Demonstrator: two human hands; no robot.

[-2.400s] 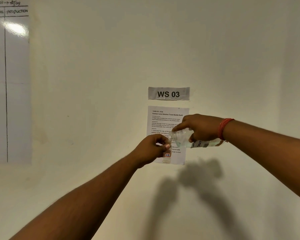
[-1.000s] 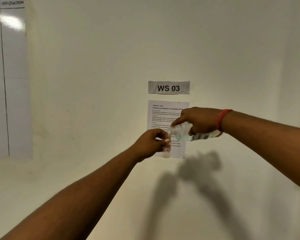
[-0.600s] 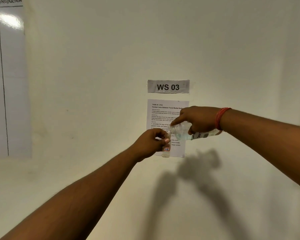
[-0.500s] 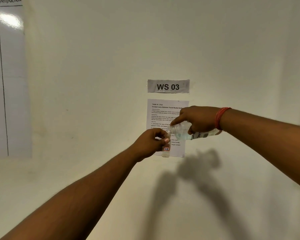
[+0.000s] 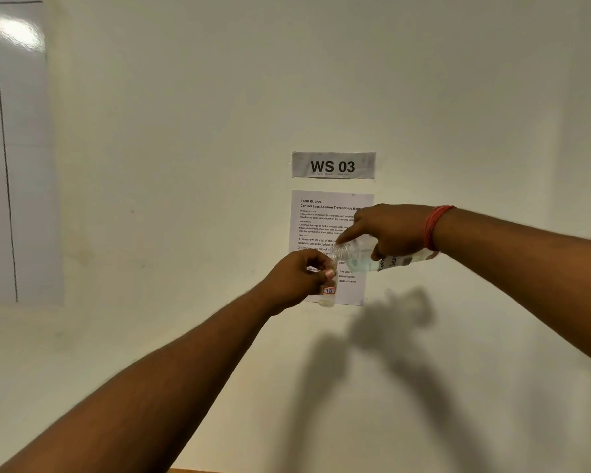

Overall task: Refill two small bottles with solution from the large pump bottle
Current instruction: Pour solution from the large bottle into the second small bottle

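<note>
Right hand (image 5: 394,230) grips tilted large bottle (image 5: 362,259) mid-body; left hand (image 5: 302,276) pinches small bottle (image 5: 327,295) upright. Both light, probably slippery plastic. Hold small one near neck.

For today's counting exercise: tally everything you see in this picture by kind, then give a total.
Hands: 2 (left, right)
Bottles: 2 (small bottle, large bottle)
Paper sheets on wall: 2 (sign, instruction sheet)
Red wristband: 1
Whiteboard: 1
Total: 8

Orange-brown surface (image 5: 198,470) sliver at bottom edge; contents unseen.
</note>
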